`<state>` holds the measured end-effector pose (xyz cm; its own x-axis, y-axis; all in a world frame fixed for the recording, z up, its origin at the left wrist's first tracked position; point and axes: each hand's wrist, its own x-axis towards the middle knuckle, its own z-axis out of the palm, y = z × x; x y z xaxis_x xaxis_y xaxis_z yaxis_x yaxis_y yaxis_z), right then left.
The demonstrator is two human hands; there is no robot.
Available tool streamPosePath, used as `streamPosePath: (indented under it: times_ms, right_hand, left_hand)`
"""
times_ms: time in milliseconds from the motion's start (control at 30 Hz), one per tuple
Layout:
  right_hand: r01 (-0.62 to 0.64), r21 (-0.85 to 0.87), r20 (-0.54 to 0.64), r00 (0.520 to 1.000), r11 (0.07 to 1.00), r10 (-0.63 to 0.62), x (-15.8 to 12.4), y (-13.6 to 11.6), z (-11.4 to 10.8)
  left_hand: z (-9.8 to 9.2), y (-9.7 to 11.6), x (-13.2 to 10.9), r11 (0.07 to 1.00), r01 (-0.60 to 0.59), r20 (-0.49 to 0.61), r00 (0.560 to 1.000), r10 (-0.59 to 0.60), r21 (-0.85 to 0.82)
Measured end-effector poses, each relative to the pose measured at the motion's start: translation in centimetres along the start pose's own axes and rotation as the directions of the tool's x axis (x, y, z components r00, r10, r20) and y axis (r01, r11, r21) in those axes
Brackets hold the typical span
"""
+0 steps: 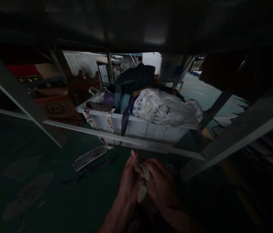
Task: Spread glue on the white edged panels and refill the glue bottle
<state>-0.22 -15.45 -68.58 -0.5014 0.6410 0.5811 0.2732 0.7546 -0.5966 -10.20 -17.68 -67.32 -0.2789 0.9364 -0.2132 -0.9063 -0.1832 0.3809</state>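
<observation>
A crumpled, pale beige cloth (143,171) is bunched between my two hands, low in the middle of the head view. My left hand (128,176) presses on it from the left, thumb up and fingers closed. From the right, my right hand (160,181) wraps its curled fingers over the cloth. Part of the cloth hangs down between the palms, and its lower end is lost in shadow. Just beyond the hands stands a white plastic bin (146,129), heaped with dark clothes (133,82) and a clear plastic bag (165,106) with blue printing.
A table's metal crossbar (124,137) runs in front of the bin, with slanted legs at both sides and a dark tabletop overhead. On the green floor lie a flat grey oblong piece (89,158) and a dark strap (102,165). A cardboard box (55,106) stands left.
</observation>
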Motion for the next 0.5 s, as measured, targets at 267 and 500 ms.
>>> streamPosePath:
  times_ms: [267,500]
  right_hand:
    - [0.033,0.060,-0.100,0.995,0.998,-0.027,0.3,-1.4,-0.5]
    - [-0.043,0.025,-0.180,0.983,0.999,0.047,-0.3,-0.7,-0.5]
  left_hand:
    - [0.1,0.2,-0.1,0.987,-0.146,0.029,0.989,0.145,0.066]
    - [0.1,0.3,-0.6,0.968,-0.240,0.083,0.969,0.233,0.075]
